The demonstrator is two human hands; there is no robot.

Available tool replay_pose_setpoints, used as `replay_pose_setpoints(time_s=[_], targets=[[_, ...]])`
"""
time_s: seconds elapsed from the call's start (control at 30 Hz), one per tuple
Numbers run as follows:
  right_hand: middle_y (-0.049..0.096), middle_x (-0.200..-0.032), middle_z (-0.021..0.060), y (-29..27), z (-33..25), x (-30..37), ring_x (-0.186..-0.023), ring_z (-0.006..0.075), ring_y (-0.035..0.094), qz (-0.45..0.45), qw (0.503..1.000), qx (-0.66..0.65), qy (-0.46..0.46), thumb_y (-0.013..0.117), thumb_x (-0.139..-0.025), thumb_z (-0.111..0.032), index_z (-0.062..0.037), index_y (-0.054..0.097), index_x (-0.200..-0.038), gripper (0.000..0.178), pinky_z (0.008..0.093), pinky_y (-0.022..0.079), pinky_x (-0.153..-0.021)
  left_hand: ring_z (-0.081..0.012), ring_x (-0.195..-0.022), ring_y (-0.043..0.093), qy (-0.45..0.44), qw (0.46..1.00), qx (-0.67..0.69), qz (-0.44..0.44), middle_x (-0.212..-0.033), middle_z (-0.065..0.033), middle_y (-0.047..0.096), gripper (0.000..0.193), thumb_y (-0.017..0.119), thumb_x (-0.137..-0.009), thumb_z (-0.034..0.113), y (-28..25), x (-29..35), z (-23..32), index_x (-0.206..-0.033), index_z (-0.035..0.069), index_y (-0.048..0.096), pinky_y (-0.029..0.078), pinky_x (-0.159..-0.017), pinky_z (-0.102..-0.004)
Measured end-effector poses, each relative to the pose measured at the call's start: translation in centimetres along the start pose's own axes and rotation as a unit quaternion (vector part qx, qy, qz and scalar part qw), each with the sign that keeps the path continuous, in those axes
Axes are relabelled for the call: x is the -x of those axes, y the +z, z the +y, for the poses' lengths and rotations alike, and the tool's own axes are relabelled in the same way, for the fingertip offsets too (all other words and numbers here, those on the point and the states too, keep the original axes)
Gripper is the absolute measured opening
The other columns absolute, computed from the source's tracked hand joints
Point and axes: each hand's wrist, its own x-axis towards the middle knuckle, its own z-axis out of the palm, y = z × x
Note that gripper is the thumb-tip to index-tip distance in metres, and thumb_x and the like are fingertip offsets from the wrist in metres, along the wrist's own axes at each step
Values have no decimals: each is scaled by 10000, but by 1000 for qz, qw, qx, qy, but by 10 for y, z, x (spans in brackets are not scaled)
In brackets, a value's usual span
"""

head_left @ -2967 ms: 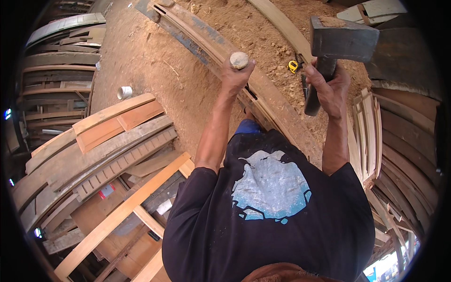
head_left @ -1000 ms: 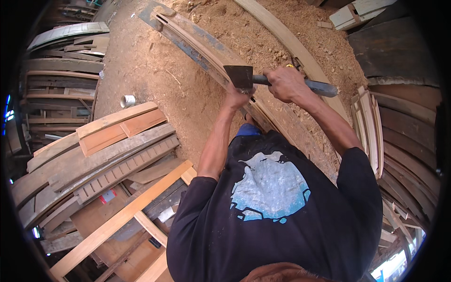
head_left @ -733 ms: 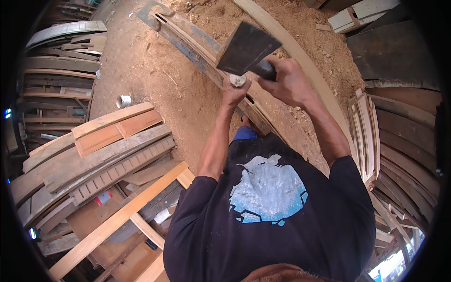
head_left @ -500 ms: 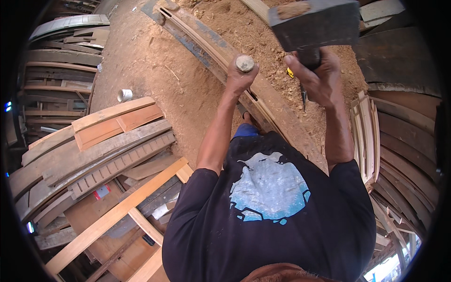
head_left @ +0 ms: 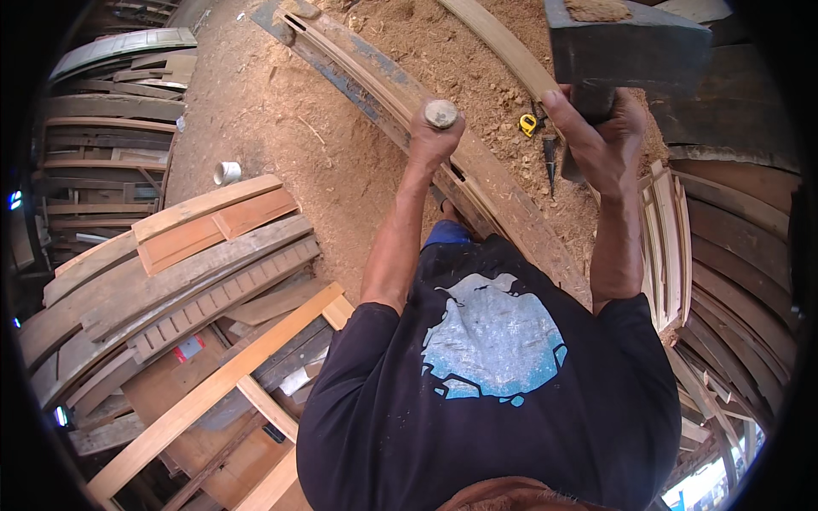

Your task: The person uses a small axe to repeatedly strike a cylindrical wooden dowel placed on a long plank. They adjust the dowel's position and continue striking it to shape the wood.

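My left hand (head_left: 436, 143) is wrapped around an upright chisel (head_left: 442, 113); the round, worn end of its handle shows on top, while the blade is hidden beneath the fist. Below it lies a long, narrow strip of wood (head_left: 358, 81) with slots cut in it, one of them just beside my left hand. Up and to the right, my right hand (head_left: 609, 140) grips the dark handle of a mallet (head_left: 630, 55). Its big block head is raised and apart from the chisel.
The strip lies along a worn plank (head_left: 528, 213). A yellow tape measure (head_left: 528, 125) and a dark pointed tool (head_left: 550, 162) rest in the sawdust. Stacked boards (head_left: 196, 264) stand left, more boards (head_left: 733, 247) right. A white cup (head_left: 227, 173) sits on the ground.
The mallet and my right hand have moved up and to the right, away from the chisel, uncovering more of the tape measure. My left hand stays almost still.
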Motion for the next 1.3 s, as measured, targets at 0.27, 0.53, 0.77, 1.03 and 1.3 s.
replay_pose_setpoints(time_s=[0.27,0.53,0.77,1.03,1.3], targets=[[696,-825,208,29,68,-7,-795,389,689,-224,901,368,52,719,-814,-179,-54,655,-1117,334,487,545,-736,-115,-783,657,76,993,-63,-68,-847,-58,701,226,771,-791,76,23,4,1,-966,30,637,538,-700,-285],[670,-763,173,33,18,-14,-728,337,666,-70,990,125,-6,732,-814,-194,-35,676,-1034,277,421,516,-680,-116,-777,644,45,999,-11,-20,-825,-45,689,201,776,-814,99,-3,23,-18,-938,36,631,529,-696,-299],[698,-835,192,45,71,-7,-830,366,697,-254,881,399,-9,760,-791,-216,-45,686,-1002,282,458,555,-740,-106,-755,599,10,999,-36,-13,-799,-17,646,191,780,-819,98,1,35,24,-911,51,620,513,-681,-289],[731,-834,70,42,3,-14,-682,141,669,-88,990,89,-68,762,-870,-148,-35,692,-1089,256,337,544,-637,-105,-747,566,66,997,23,-30,-798,-20,623,221,790,-813,87,-14,45,-18,-920,51,600,503,-685,-298],[714,-855,183,67,87,2,-827,388,702,-351,805,477,-6,753,-796,-237,-85,705,-1085,330,469,561,-705,-120,-842,626,61,995,-49,-68,-909,-44,669,245,784,-809,99,-13,58,-40,-1008,48,649,531,-757,-317]])
